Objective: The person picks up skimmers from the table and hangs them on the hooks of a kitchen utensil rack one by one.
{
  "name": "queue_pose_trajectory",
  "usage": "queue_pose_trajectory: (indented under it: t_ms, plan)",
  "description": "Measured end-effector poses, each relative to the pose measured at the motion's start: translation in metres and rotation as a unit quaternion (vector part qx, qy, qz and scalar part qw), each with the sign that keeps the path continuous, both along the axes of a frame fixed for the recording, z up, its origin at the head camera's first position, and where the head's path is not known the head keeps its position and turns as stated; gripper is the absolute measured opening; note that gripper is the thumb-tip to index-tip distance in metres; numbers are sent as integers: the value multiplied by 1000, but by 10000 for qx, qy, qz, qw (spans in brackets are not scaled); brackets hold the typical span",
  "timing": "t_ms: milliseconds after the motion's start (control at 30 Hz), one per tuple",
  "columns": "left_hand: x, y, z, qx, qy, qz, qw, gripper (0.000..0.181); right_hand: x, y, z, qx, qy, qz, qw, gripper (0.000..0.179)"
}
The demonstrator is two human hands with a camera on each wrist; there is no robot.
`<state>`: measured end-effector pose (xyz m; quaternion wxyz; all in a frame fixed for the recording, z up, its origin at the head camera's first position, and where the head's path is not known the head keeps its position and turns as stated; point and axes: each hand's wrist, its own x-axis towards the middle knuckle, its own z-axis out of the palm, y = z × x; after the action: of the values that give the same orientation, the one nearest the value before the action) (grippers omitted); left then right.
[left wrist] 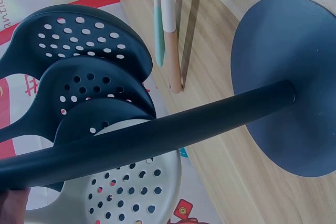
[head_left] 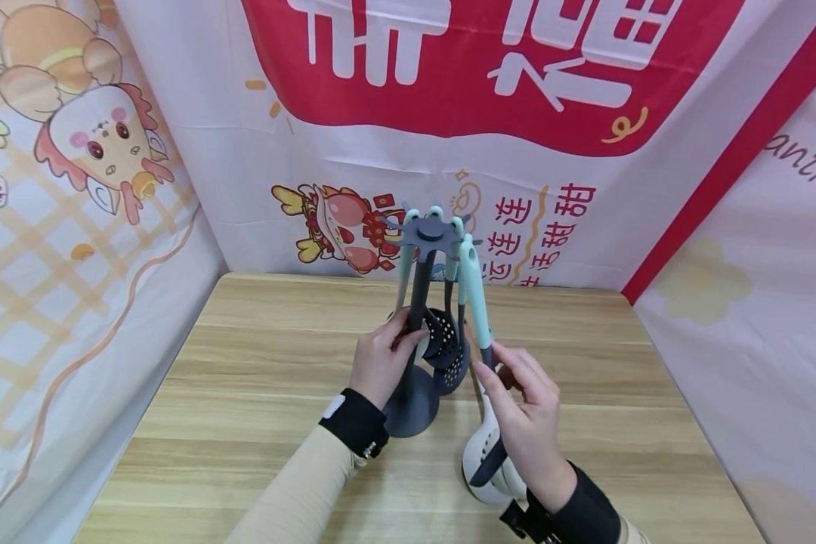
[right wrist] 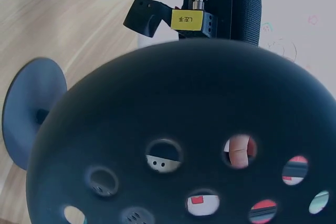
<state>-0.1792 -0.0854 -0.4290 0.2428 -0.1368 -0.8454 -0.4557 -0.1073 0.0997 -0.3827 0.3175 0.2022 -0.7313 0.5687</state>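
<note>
A dark utensil stand [head_left: 419,291] rises from a round base [head_left: 408,412] on the table. My left hand [head_left: 381,359] grips its post, thumb and fingers around it. From the hooked top [head_left: 430,233] hang several dark perforated skimmers [left wrist: 100,85] with mint handles, along with a white perforated one [left wrist: 126,192]. My right hand [head_left: 527,412] pinches the dark shank of another skimmer [head_left: 476,291], its mint handle upright and the handle's end beside the hooks. That skimmer's dark holed head [right wrist: 173,93] fills much of the right wrist view and appears edge-on in the head view.
White utensils [head_left: 479,453] lie on the wooden table [head_left: 258,393] below my right hand, one with a brown-ended handle [left wrist: 173,61]. A printed cloth [head_left: 353,143] hangs behind the table's back edge, with more cloth at both sides.
</note>
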Motion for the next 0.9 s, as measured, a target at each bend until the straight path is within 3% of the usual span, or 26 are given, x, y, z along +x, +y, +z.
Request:
queue_pose_trajectory:
  t_ms: [900]
  plan:
    - [2,0,2,-1,-27,29,10000,28,-2,-3,-5,312,-207,-64,9993,34]
